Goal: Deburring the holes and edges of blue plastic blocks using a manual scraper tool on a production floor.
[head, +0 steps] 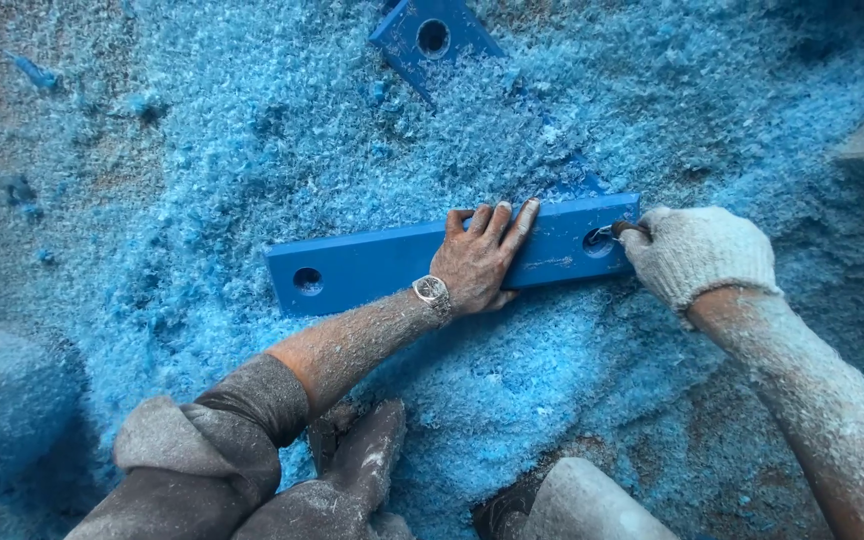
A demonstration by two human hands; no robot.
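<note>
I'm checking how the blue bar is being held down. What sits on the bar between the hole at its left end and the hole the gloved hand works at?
The head view shows the bare left hand pressed flat on the blue bar, with bare blue surface either side.

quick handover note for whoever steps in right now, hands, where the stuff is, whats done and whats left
Left hand: bare, flat on the long blue plastic bar, pressing it down.
Right hand: in a white knit glove, gripping a small metal tool whose tip is in the bar's right-end hole.
The bar lies on a bed of blue plastic shavings; a second blue holed piece lies beyond it.
Done: cannot tell.
Left: right hole in progress; left-end hole untouched now.
</note>
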